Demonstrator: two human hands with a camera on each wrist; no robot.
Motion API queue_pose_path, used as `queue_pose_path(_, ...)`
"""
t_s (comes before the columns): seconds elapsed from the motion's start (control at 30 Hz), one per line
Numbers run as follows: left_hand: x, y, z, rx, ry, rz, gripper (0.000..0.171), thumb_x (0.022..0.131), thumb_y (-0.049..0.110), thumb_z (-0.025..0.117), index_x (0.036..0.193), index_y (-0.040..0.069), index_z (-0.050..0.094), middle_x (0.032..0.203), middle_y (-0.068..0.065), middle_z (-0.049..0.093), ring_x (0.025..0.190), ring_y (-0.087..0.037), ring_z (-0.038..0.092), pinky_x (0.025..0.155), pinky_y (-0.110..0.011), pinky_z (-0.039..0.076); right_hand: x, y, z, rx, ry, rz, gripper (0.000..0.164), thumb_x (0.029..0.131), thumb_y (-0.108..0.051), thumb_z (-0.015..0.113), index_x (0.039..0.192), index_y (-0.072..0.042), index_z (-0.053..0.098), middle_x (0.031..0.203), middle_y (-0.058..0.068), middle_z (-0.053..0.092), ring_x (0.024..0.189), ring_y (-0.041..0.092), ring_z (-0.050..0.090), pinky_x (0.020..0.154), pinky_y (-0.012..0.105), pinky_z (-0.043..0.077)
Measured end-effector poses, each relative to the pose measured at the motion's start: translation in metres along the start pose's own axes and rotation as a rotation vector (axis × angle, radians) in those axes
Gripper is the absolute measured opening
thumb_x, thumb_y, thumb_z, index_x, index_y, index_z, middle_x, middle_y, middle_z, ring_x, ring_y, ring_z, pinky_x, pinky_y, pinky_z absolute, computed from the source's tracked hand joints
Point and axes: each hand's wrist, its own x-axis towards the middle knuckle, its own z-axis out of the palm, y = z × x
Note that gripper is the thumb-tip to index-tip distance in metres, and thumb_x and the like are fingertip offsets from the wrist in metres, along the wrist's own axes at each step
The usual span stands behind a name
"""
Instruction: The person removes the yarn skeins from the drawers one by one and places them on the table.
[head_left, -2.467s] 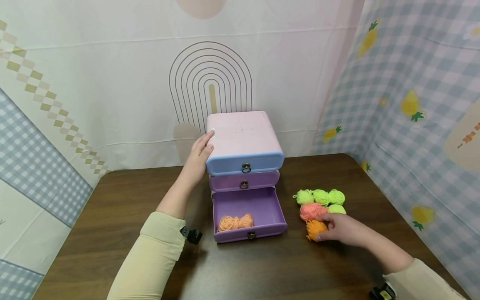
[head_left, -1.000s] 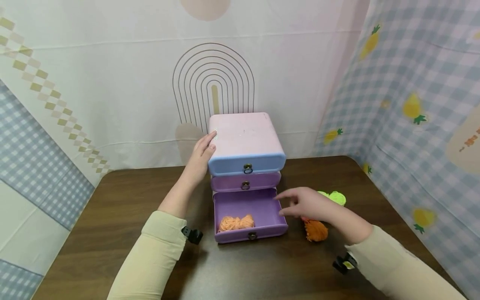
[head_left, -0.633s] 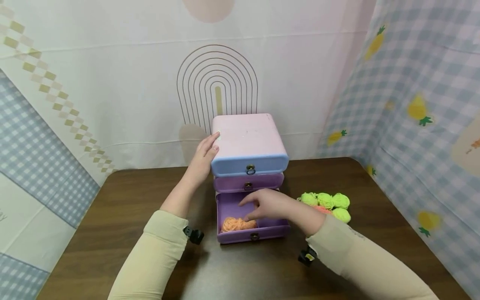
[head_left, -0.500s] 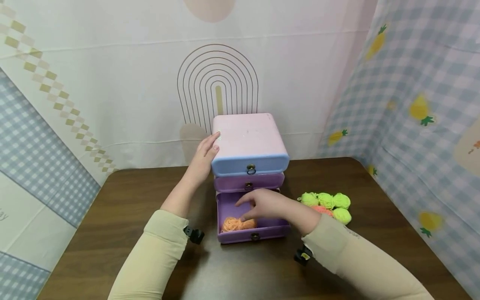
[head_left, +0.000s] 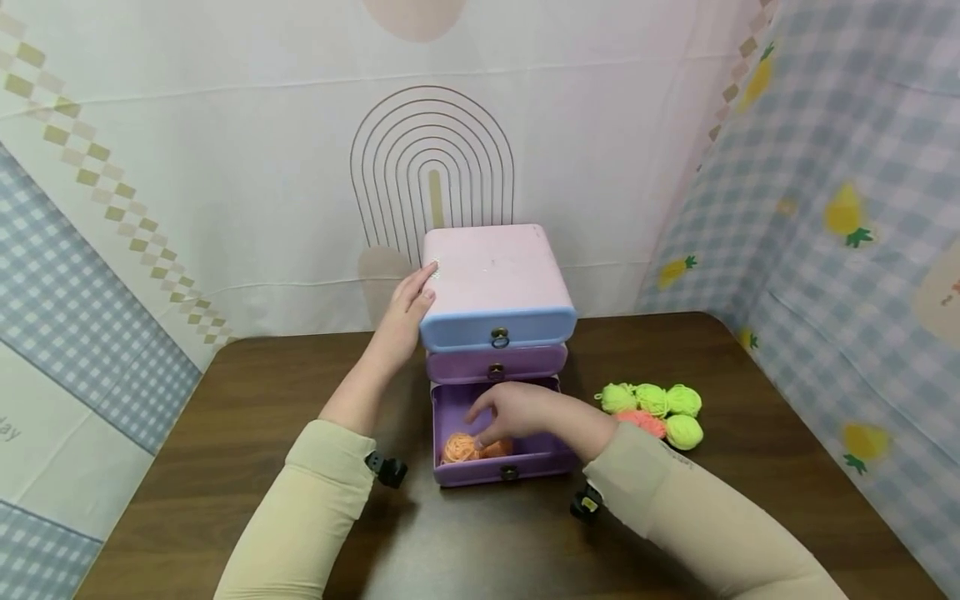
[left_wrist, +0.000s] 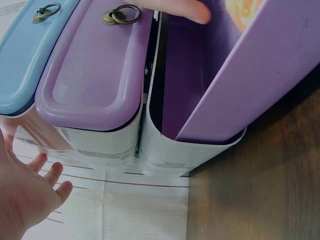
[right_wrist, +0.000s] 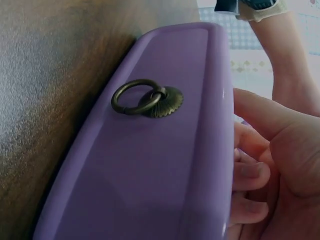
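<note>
My left hand [head_left: 397, 321] rests with its fingers at the left upper edge of a small drawer cabinet [head_left: 495, 267], pink on top with a blue top drawer [head_left: 465, 332]. My right hand [head_left: 513, 410] reaches over the pulled-out lowest purple drawer [head_left: 472, 475], thumb and forefinger apart. Its thumb overlaps the middle of a peach-orange yarn skein [head_left: 459, 447] lying at the drawer's front. In the left wrist view, one extended fingertip [left_wrist: 202, 14] shows short of the skein [left_wrist: 242, 11]. The right wrist view has the other fingers behind the drawer front [right_wrist: 150, 155].
Right of the cabinet, several lime-green yarn balls [head_left: 682, 402] and a coral yarn ball [head_left: 647, 422] lie on the dark wooden table [head_left: 285, 392]. The middle purple drawer [head_left: 457, 365] is closed. A patterned cloth [head_left: 285, 183] hangs behind.
My right hand has left the orange yarn ball on the table and moved left over the open drawer to the peach-orange skein. The sleeve now covers that ball's spot. My left hand stays put.
</note>
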Motion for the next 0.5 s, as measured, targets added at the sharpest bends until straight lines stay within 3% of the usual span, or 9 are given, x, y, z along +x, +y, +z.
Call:
queue_pose_path(0.1,0.0,0.0,-0.001,-0.004,0.004,0.004,0.052,0.104,0.038,0.039,0.154,0.023,0.038,0.16,-0.008,0.026,0.147,-0.026,0.022,0.117,-0.053,0.017,0.004,-0.001,0.001,0.038,-0.047,0.028,0.033,0.084,-0.022,0.079,0.115,-0.015,0.073,0.075,-0.006,0.069,0.06,0.01,0.065,0.07,0.027,0.052)
queue_pose_path(0.23,0.0,0.0,-0.002,-0.004,0.0,0.009,0.053,0.104,0.04,0.039,0.154,0.024,0.038,0.16,-0.008,0.026,0.147,-0.026,0.022,0.117,-0.053,0.017,0.008,-0.003,0.004,0.039,-0.083,0.058,0.029,0.083,-0.021,0.08,0.11,-0.014,0.074,0.078,-0.006,0.068,0.061,0.009,0.064,0.065,0.025,0.052)
queue_pose_path(0.33,-0.001,0.001,-0.002,-0.011,-0.007,0.001,0.053,0.104,0.042,0.038,0.154,0.025,0.038,0.16,-0.008,0.025,0.147,-0.027,0.022,0.117,-0.054,0.017,0.012,-0.005,0.007,-0.013,-0.098,0.089,0.031,0.081,-0.022,0.081,0.11,-0.015,0.074,0.078,-0.007,0.066,0.062,0.008,0.062,0.066,0.026,0.051)
queue_pose_path(0.5,-0.002,0.003,-0.002,-0.023,-0.016,-0.006,0.053,0.104,0.042,0.038,0.154,0.026,0.037,0.16,-0.009,0.024,0.147,-0.028,0.02,0.116,-0.056,0.016,0.016,-0.008,0.011,-0.157,-0.129,0.134,0.036,0.083,-0.025,0.08,0.117,-0.016,0.073,0.091,-0.007,0.069,0.076,0.006,0.061,0.084,0.028,0.05)
